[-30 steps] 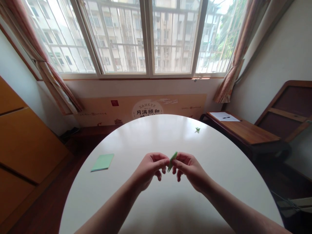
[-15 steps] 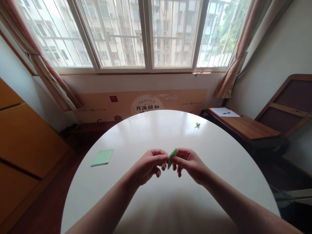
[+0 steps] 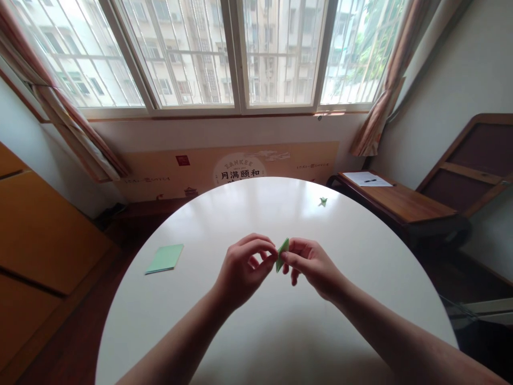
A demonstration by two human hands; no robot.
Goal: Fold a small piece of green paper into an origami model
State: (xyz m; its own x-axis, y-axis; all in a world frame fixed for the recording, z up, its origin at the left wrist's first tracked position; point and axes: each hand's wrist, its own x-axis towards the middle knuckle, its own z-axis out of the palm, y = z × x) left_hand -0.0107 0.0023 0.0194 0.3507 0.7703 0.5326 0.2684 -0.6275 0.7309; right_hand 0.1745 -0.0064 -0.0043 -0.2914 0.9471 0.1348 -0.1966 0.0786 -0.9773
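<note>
A small piece of folded green paper (image 3: 282, 254) is held upright above the white round table, a narrow pointed shape. My right hand (image 3: 311, 266) pinches its right side between thumb and fingers. From the left, my left hand (image 3: 249, 267) has thumb and forefinger closed together on the paper's left edge, the other fingers curled behind. Over on the left of the table lies a stack of square green paper sheets (image 3: 164, 259). Near the far right edge sits a small green folded paper figure (image 3: 323, 201).
The white round table (image 3: 248, 214) stands before a barred window. Right of it is a wooden bench (image 3: 417, 203) with a white paper sheet (image 3: 363, 179) and a dark pen on it. An orange-brown cabinet (image 3: 48, 230) stands at the left.
My left hand has turned, its wrist now higher and its fingertips pinched at the paper's edge. The right hand keeps its grip. The whole view has shifted slightly.
</note>
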